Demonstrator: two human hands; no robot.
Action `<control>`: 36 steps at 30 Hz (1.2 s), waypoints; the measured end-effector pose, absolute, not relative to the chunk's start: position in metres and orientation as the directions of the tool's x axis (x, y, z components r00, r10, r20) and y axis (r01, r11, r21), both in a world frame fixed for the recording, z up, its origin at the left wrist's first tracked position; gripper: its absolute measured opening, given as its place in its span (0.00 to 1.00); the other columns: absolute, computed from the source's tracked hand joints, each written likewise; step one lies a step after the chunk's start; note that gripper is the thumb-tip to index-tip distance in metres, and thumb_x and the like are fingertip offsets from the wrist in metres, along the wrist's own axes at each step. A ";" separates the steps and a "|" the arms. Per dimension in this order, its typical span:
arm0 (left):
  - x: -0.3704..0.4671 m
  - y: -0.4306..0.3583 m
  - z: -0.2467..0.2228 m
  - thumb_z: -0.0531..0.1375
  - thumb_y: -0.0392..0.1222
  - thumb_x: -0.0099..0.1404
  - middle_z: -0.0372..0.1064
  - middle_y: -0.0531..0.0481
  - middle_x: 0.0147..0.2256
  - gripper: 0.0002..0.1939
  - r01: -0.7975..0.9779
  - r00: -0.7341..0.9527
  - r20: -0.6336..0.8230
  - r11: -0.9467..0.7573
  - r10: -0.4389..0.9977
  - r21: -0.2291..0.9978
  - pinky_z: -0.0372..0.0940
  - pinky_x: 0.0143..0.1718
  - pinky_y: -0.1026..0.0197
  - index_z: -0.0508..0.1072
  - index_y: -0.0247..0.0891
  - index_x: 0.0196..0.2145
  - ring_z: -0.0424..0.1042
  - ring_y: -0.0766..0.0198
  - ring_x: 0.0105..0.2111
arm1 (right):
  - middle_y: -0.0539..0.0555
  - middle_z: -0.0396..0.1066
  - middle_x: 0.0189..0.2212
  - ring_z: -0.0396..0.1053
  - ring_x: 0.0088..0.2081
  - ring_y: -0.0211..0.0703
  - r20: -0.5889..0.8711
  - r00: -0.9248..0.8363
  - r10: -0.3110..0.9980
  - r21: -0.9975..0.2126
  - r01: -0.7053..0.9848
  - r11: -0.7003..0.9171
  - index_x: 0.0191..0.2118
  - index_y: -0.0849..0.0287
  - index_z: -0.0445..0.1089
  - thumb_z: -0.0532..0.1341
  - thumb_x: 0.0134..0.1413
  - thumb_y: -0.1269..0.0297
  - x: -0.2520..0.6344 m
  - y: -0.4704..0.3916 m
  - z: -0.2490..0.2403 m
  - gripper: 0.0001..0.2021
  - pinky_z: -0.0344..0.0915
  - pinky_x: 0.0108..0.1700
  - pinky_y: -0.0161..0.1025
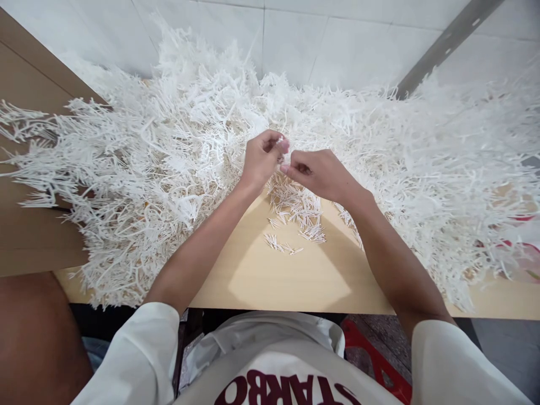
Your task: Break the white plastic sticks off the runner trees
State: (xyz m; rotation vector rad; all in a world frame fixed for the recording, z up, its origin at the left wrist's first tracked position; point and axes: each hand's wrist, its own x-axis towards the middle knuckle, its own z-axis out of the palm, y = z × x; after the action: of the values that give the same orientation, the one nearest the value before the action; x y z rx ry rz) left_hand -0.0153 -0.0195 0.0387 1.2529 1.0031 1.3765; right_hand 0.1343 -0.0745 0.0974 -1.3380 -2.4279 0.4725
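Observation:
My left hand (262, 158) is closed in a pinch, and a small white plastic piece (280, 139) shows at its fingertips. Close to its right, my right hand (321, 173) is closed too, thumb against curled fingers; whatever it holds is hidden or too small to make out. Both hands are above the table, in front of a large heap of white branching plastic strands (177, 146). Below them, many short white plastic sticks (297, 205) lie loose on the wooden tabletop (278, 287).
The heap spreads along both sides of the table and back to the tiled wall (291, 42). A cardboard sheet or box (40, 236) stands at the left. A grey metal post (447, 48) leans at the back right. Another person's bare limb (36, 337) shows at lower left.

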 end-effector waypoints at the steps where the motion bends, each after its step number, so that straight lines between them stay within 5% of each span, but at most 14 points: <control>1: -0.019 -0.016 0.038 0.66 0.38 0.62 0.66 0.56 0.25 0.08 -0.131 -0.041 0.180 -0.183 0.983 0.974 0.62 0.30 0.66 0.70 0.38 0.28 0.65 0.72 0.26 | 0.46 0.59 0.20 0.53 0.24 0.34 0.088 -0.539 0.838 -0.418 0.743 0.522 0.27 0.57 0.63 0.53 0.65 0.53 0.132 -0.079 0.102 0.17 0.48 0.34 0.37; 5: -0.034 -0.008 0.040 0.67 0.48 0.61 0.64 0.56 0.24 0.12 -0.163 -0.117 0.183 -0.200 0.976 0.966 0.62 0.30 0.66 0.69 0.40 0.29 0.64 0.72 0.26 | 0.48 0.68 0.24 0.59 0.26 0.35 -0.031 -0.606 0.795 -0.477 0.708 0.521 0.32 0.57 0.70 0.54 0.65 0.52 0.132 -0.086 0.113 0.16 0.51 0.35 0.37; 9: -0.030 -0.011 0.042 0.67 0.53 0.59 0.63 0.56 0.25 0.15 -0.148 -0.026 0.243 -0.244 0.970 0.958 0.62 0.31 0.65 0.69 0.41 0.32 0.67 0.71 0.28 | 0.53 0.74 0.36 0.67 0.35 0.41 -0.017 -0.458 0.889 -0.568 0.736 0.368 0.39 0.55 0.74 0.61 0.58 0.46 0.142 -0.073 0.104 0.17 0.56 0.38 0.38; 15: -0.019 -0.020 0.039 0.69 0.60 0.53 0.57 0.57 0.22 0.23 -0.068 0.131 0.334 -0.328 0.933 0.942 0.61 0.30 0.63 0.65 0.41 0.30 0.66 0.67 0.28 | 0.51 0.71 0.27 0.65 0.29 0.36 -0.013 -0.364 0.931 -0.721 0.649 0.244 0.30 0.57 0.68 0.54 0.62 0.41 0.146 -0.062 0.096 0.24 0.56 0.33 0.37; 21: -0.022 -0.026 0.042 0.68 0.60 0.55 0.60 0.57 0.22 0.22 0.003 0.272 0.310 -0.322 0.911 0.947 0.61 0.32 0.61 0.65 0.42 0.30 0.64 0.67 0.26 | 0.46 0.54 0.17 0.49 0.22 0.33 0.059 -0.387 0.920 -0.529 0.770 0.358 0.23 0.57 0.59 0.52 0.65 0.52 0.149 -0.063 0.094 0.21 0.46 0.30 0.39; 29: -0.010 -0.033 0.038 0.68 0.53 0.58 0.61 0.56 0.26 0.20 -0.004 0.196 0.280 -0.285 0.940 0.959 0.62 0.32 0.62 0.61 0.42 0.32 0.68 0.67 0.29 | 0.45 0.44 0.16 0.40 0.22 0.33 0.098 -0.523 0.847 -0.264 0.807 0.529 0.20 0.57 0.51 0.52 0.55 0.69 0.140 -0.068 0.087 0.14 0.42 0.31 0.40; 31: -0.008 -0.033 0.035 0.68 0.50 0.60 0.60 0.55 0.27 0.19 -0.012 0.139 0.272 -0.273 0.952 0.962 0.62 0.33 0.62 0.59 0.42 0.32 0.68 0.67 0.31 | 0.45 0.43 0.15 0.40 0.22 0.32 0.067 -0.569 0.820 -0.323 0.765 0.557 0.19 0.57 0.50 0.52 0.54 0.69 0.138 -0.073 0.093 0.15 0.42 0.30 0.40; 33: -0.009 -0.029 0.033 0.67 0.47 0.61 0.58 0.55 0.27 0.19 -0.019 0.054 0.260 -0.260 0.964 0.966 0.61 0.33 0.63 0.58 0.42 0.31 0.67 0.68 0.31 | 0.44 0.46 0.15 0.42 0.21 0.31 -0.024 -0.684 0.729 -0.504 0.638 0.582 0.19 0.58 0.51 0.52 0.56 0.68 0.135 -0.080 0.102 0.16 0.44 0.29 0.38; 36: -0.016 -0.023 0.035 0.66 0.44 0.63 0.56 0.56 0.26 0.18 -0.053 -0.009 0.245 -0.245 0.969 0.968 0.60 0.31 0.64 0.57 0.42 0.29 0.63 0.70 0.28 | 0.45 0.59 0.19 0.52 0.22 0.30 -0.133 -0.835 0.533 -0.739 0.442 0.508 0.23 0.58 0.63 0.52 0.63 0.62 0.134 -0.086 0.115 0.16 0.49 0.29 0.35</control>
State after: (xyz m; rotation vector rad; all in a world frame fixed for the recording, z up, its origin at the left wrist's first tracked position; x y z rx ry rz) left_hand -0.0156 -0.0230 0.0346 1.3459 1.0431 1.4162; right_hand 0.1335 -0.0862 0.1152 -0.8537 -2.6296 1.2393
